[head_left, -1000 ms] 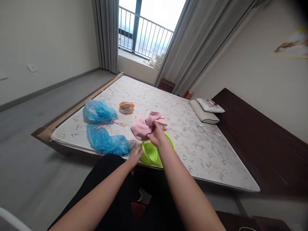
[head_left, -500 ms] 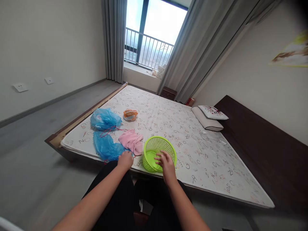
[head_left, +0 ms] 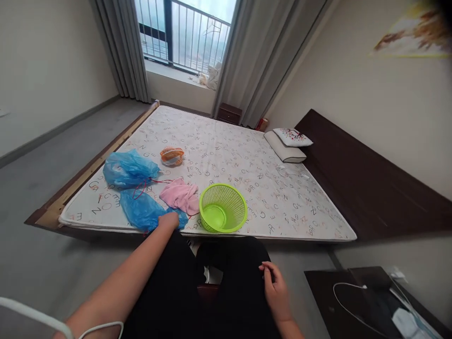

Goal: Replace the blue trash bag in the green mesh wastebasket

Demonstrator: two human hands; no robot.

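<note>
My left hand point(head_left: 168, 220) rests on the near end of a blue plastic bag point(head_left: 143, 211) at the mattress edge, its fingers hidden from view. A second blue plastic bag point(head_left: 129, 169) lies farther along, with a red string point(head_left: 140, 187) trailing between the two. My right hand point(head_left: 276, 285) hangs low beside my black-clad knee, loosely curled and holding nothing. A lime-green plastic basket point(head_left: 231, 207) stands mouth up on the mattress, touched by neither hand. Next to it lies a crumpled pink cloth point(head_left: 180, 196), and an orange mesh item point(head_left: 172, 156) sits beyond.
The letter-printed mattress point(head_left: 268, 212) lies on a low wooden frame, with pillows point(head_left: 284, 146) at its far right. A dark headboard point(head_left: 367, 179) runs along the right. A dark surface with a white cable point(head_left: 353, 301) sits at lower right. Grey floor lies left.
My right hand has left the basket and dropped toward my knee. The basket now sits flat, no longer tilted. My left hand has moved onto the blue bag, and the view has swung left.
</note>
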